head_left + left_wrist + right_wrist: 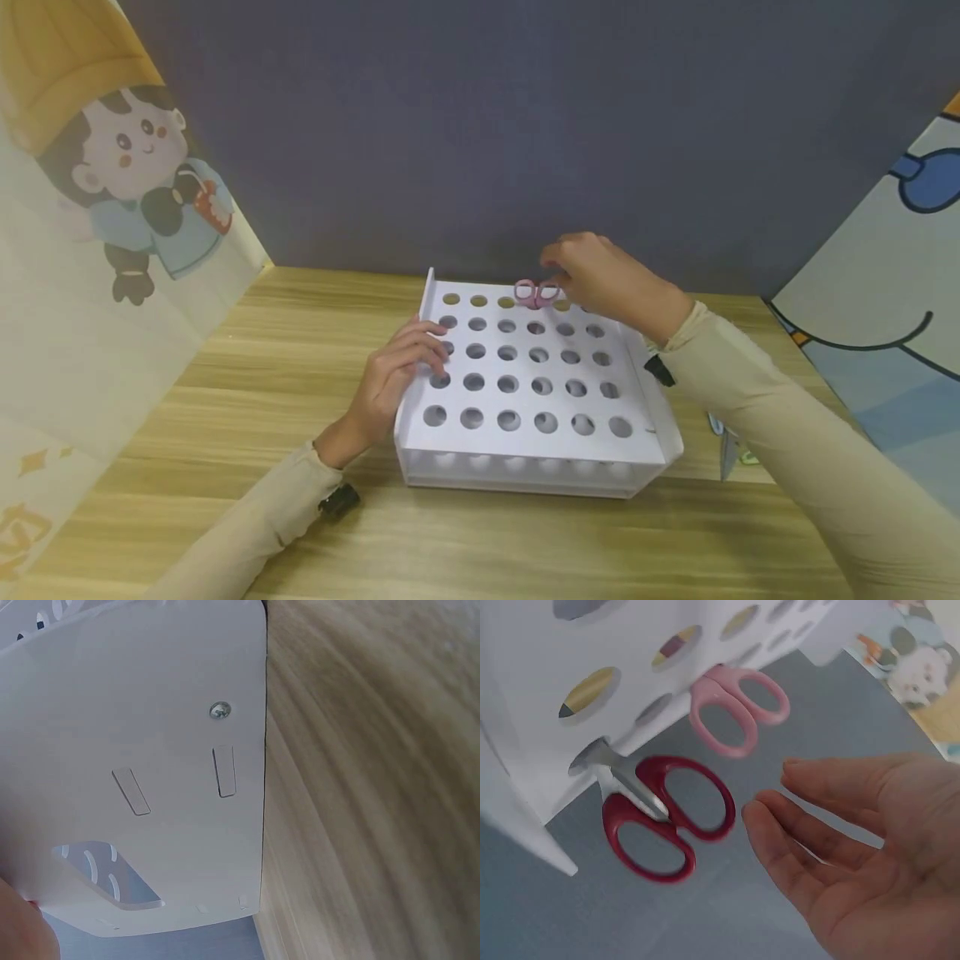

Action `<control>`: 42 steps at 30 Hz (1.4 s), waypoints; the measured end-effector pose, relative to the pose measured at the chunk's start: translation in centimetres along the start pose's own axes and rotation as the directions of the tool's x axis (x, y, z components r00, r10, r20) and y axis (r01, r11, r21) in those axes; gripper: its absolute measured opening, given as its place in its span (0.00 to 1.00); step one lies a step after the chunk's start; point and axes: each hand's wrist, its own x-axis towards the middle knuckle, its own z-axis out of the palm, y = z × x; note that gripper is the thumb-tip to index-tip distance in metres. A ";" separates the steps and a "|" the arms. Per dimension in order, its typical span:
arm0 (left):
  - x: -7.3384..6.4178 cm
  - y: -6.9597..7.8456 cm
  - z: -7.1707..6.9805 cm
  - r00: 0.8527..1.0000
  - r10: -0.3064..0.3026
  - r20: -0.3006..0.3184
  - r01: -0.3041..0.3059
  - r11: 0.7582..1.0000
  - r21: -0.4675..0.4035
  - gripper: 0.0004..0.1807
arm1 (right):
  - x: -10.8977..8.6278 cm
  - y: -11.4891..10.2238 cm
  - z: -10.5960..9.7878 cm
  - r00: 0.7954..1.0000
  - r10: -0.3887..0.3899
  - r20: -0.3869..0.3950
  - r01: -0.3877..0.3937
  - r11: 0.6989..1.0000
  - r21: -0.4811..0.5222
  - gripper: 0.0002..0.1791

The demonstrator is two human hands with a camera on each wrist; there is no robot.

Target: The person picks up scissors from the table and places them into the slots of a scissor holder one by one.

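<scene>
A white rack with rows of round holes stands on the table. My left hand holds its left side panel, fingers curled over the panel's edge onto the top. At the back row, pink scissors stand handles-up in a hole. In the right wrist view, red-handled scissors sit in a nearby hole, their blades partly through it; my hand mostly hides them in the head view. My right hand hovers beside the scissors handles, fingers loosely bent and holding nothing, with the fingertips just off the red handle.
More scissors lie on the wooden table right of the rack, partly behind my right sleeve, with light blue and green handles showing. A dark grey panel rises behind the rack. Printed walls stand left and right.
</scene>
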 end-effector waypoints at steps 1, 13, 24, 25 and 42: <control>0.0 0.0 0.0 1.000 -0.001 -0.001 0.001 1.000 0.001 0.17 | -0.3 0.1 -0.2 1.000 0.001 -0.016 -0.001 1.000 0.009 0.15; -0.1 0.1 0.0 1.000 -0.006 0.004 0.006 1.000 0.006 0.18 | -5.7 2.4 -1.5 0.983 0.023 -0.184 -0.016 0.999 0.039 0.12; -0.1 0.1 0.1 1.000 -0.009 0.006 0.009 1.000 0.001 0.17 | -9.6 3.9 -0.4 0.954 0.059 -0.294 -0.024 0.992 0.120 0.13; -0.1 0.1 0.1 1.000 -0.009 0.005 0.009 1.000 0.002 0.17 | -9.9 4.0 -0.4 0.952 0.059 -0.300 -0.023 0.992 0.123 0.13; -0.4 0.1 0.0 1.000 0.001 0.012 -0.001 1.000 -0.001 0.17 | -14.8 6.4 2.1 0.920 0.159 -0.359 -0.121 0.985 0.126 0.17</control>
